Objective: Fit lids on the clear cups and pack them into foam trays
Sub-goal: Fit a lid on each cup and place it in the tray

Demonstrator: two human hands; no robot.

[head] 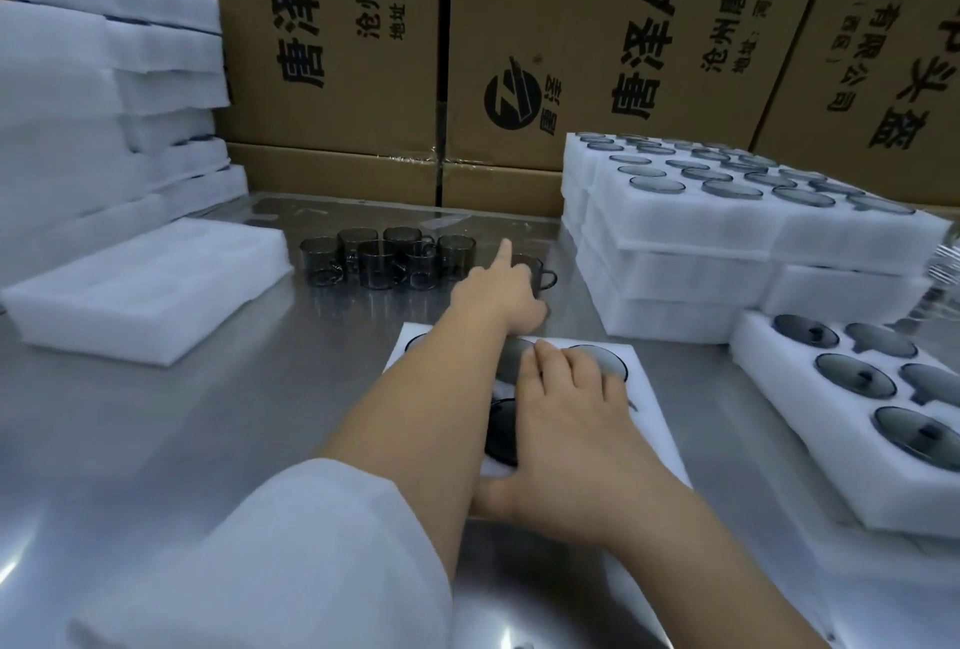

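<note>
Two hands at a foam tray (647, 404) on the steel counter (234, 414).
Head view: the right hand (566, 404) lies flat on the tray's lidded cups (597, 360), fingers straight and together. The left hand (498, 295) reaches a loose cup (543, 276), forefinger out, other fingers curled; whether they grip it is unclear.

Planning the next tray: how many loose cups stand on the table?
7 cups: six clustered at the back, one apart to their right, partly behind the left hand. Others may hide within the cluster.
</note>
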